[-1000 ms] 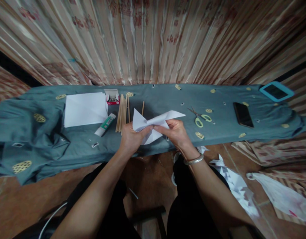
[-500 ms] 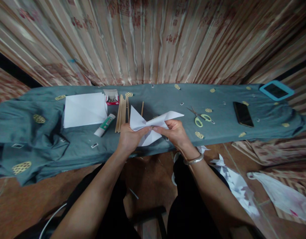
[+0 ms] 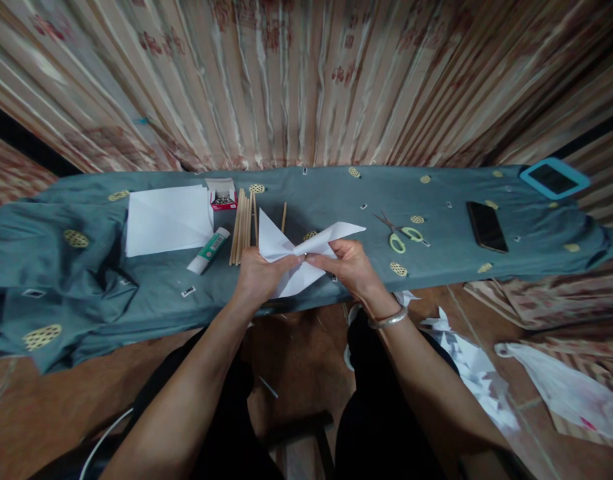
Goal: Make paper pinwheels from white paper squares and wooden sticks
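Pinching a folded white paper piece (image 3: 306, 257) at frame centre, left hand (image 3: 259, 277) and right hand (image 3: 354, 267) both closing on its middle, fingertips nearly meeting. Spreading left-right, long axis pointing toward upper right, over the near edge of the teal cloth (image 3: 336, 193); hands equally near.

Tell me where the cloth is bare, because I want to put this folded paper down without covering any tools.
Bare cloth lies between the lone stick and the scissors, and a smaller patch between scissors and black phone. The near edge left of the left hand, below the glue stick, is free too. It is crowded around paper sheets, staple box and stick bundle.
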A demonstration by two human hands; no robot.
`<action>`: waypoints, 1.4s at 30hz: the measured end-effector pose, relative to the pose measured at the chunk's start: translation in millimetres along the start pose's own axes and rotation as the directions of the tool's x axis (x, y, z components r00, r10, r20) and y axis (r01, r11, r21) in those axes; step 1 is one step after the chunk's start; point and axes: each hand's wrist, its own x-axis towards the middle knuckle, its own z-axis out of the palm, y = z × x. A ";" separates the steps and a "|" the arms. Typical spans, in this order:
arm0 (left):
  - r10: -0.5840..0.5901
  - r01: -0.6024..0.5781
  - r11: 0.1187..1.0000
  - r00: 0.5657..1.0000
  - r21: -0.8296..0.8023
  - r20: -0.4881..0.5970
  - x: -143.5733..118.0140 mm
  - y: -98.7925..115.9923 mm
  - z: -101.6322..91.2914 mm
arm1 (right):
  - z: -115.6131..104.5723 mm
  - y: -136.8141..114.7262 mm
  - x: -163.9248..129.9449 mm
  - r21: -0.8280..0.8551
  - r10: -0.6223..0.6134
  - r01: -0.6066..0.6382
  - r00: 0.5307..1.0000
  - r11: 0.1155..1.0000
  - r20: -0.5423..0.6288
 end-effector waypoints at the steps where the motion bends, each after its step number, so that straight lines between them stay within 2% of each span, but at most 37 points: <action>1: -0.002 0.002 1.000 1.000 0.006 0.000 0.2 -0.8 0.0 | -0.1 0.5 0.1 -0.005 -0.005 0.005 1.000 1.000 0.001; 5: 0.001 0.000 1.000 1.000 0.022 -0.012 0.0 0.8 0.7 | 0.5 1.5 0.0 -0.022 -0.023 0.023 1.000 1.000 -0.001; 11: -0.046 0.047 0.999 0.997 0.012 -0.058 -1.1 7.5 2.6 | 4.9 -0.1 -0.7 0.038 0.022 -0.020 0.998 0.999 -0.058; 19: -0.013 0.013 1.000 1.000 0.013 0.000 1.7 -2.9 -0.6 | 7.0 -1.9 -2.0 0.051 0.044 -0.040 0.996 0.998 -0.072; 25: -0.044 0.044 0.999 0.999 0.024 -0.018 0.2 0.2 0.9 | 6.0 1.9 -0.8 0.045 0.036 -0.033 0.997 0.998 -0.066; 29: -0.005 0.006 0.999 1.000 0.047 -0.014 -0.2 1.4 1.1 | 6.5 2.3 -0.4 0.068 0.040 -0.035 0.996 0.997 -0.074; 37: -0.027 0.032 0.995 0.998 0.092 -0.050 -2.7 6.5 2.9 | 6.0 3.2 -2.7 0.036 0.040 -0.038 0.996 0.999 -0.079; 42: 0.011 -0.008 0.996 0.999 0.083 -0.044 -1.1 4.7 1.7 | 5.4 3.7 -0.7 -0.022 0.024 -0.026 0.997 0.999 -0.075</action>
